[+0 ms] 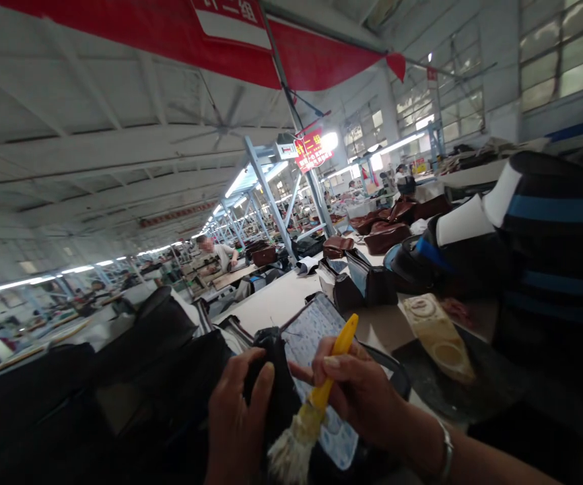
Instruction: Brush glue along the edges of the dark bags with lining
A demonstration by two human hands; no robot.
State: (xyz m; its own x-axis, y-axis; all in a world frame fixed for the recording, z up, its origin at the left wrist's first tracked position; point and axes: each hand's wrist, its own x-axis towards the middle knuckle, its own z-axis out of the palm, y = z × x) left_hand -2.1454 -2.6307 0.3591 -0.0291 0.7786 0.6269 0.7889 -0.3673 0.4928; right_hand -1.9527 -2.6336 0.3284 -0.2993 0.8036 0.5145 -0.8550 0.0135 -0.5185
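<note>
Your right hand [357, 385] grips the yellow-handled brush [321, 393] over the patterned lining [339, 438]; your left hand [235, 401] grasps the black bag piece [280, 387] (probably light, pliable). Hold the brush by its rigid-looking handle [345, 337].

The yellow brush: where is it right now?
At the lower centre of the head view: the yellow brush is in the person's right grip, bristles down, in front of the blue-patterned lining.
</note>
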